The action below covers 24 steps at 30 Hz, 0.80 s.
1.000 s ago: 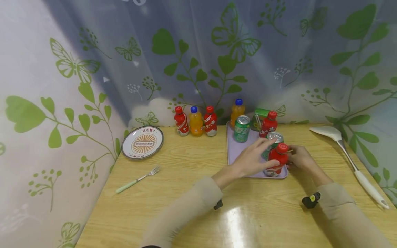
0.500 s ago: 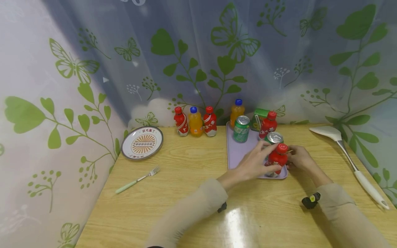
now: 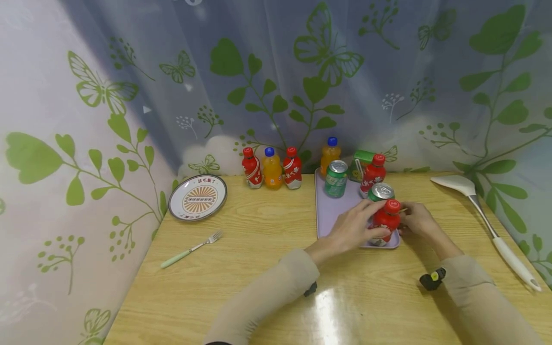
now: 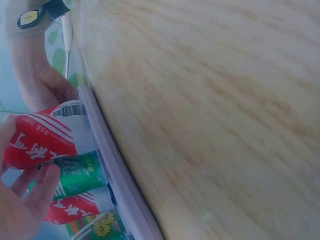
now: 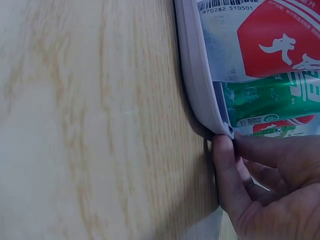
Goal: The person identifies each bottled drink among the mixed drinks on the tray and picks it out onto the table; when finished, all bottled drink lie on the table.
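On the right of the head view lies a lilac tray (image 3: 325,213) with drinks standing on it. My left hand (image 3: 345,229) holds the red bottle (image 3: 387,219) at the tray's near right corner, thumb on the near side and fingers behind. A green can (image 3: 381,191) stands just behind that bottle; the left wrist view shows a fingertip between the two. My right hand (image 3: 417,219) is at the tray's right edge; in the right wrist view its thumb and forefinger pinch the tray's rim (image 5: 197,70) at a corner.
Another green can (image 3: 336,179), an orange bottle (image 3: 330,155), a green carton (image 3: 361,165) and a second red bottle (image 3: 373,176) share the tray. Left of it stand two red bottles and an orange one (image 3: 272,168). A plate (image 3: 198,198), fork (image 3: 191,250) and spatula (image 3: 487,220) lie farther out.
My left hand has shifted slightly right and down, its fingers passing from over the can to around the front red bottle. My right hand has stayed at the tray's edge.
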Available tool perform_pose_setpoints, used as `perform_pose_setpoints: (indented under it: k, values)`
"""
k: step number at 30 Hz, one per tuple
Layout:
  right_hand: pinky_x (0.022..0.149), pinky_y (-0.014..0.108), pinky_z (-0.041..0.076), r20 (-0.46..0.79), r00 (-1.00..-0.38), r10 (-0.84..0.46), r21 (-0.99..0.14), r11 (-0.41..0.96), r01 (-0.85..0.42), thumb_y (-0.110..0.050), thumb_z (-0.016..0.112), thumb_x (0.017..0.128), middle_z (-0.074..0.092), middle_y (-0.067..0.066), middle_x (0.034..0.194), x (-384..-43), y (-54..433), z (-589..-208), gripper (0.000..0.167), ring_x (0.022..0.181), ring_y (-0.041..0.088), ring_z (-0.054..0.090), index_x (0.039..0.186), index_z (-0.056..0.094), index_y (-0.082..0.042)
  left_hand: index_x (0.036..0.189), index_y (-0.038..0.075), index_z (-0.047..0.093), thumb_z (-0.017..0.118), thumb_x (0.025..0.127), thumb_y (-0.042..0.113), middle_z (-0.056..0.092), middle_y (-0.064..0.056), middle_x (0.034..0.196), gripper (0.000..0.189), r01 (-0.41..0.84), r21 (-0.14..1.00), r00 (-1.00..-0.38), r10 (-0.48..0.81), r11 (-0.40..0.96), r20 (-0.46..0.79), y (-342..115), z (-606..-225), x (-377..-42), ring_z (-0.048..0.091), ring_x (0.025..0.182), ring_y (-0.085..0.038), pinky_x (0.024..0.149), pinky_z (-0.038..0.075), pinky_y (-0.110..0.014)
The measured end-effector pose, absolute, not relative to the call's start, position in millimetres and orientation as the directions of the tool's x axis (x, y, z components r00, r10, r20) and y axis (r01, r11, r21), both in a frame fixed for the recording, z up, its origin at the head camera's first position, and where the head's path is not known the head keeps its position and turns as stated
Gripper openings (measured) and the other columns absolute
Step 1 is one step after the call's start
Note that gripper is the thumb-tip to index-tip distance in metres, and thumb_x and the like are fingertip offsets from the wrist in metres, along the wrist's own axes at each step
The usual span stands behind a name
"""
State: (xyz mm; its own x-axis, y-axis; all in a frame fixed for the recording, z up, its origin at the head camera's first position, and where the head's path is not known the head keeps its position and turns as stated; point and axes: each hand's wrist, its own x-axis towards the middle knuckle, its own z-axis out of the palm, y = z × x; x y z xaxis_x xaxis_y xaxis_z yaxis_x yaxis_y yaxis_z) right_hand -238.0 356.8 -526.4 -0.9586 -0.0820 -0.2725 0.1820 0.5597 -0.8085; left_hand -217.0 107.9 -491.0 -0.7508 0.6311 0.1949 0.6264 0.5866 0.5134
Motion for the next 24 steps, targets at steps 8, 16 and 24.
perform_pose_setpoints:
  k: [8,16,24]
  values:
    - [0.068,0.028,0.065,-0.28,-0.956,-0.082,-0.808,0.559,0.188,-0.003,0.048,0.106,0.067,0.023,0.104,-238.2,356.7,-526.5,0.047,0.079,0.012,0.069,0.146,0.039,0.02,0.161,0.026,0.043,0.078,0.095,0.042,0.056,0.001,0.153,0.076,0.573,0.634,-0.765,0.616,0.52,0.186,109.3,-487.8,-215.1,0.06,0.131,-0.01,0.1,0.051,-0.016]
    - [0.068,0.028,0.065,-0.282,-0.956,-0.075,-0.803,0.565,0.193,-0.002,0.049,0.105,0.067,0.027,0.108,-236.7,355.3,-524.8,0.044,0.079,0.013,0.069,0.143,0.041,0.019,0.157,0.027,0.051,0.084,0.091,0.032,0.06,0.001,0.145,0.073,0.447,0.768,-0.812,0.567,0.457,0.135,112.1,-486.7,-214.4,0.062,0.119,-0.007,0.094,0.051,-0.015]
    - [0.067,0.027,0.064,-0.306,-0.95,-0.064,-0.8,0.558,0.22,-0.006,0.052,0.107,0.067,0.024,0.108,-237.2,354.5,-524.8,0.042,0.077,0.011,0.068,0.142,0.043,0.016,0.151,0.027,0.057,0.087,0.088,0.026,0.063,0.0,0.136,0.07,0.377,0.822,-0.846,0.52,0.426,0.119,111.8,-484.9,-212.2,0.062,0.114,-0.009,0.089,0.05,-0.016]
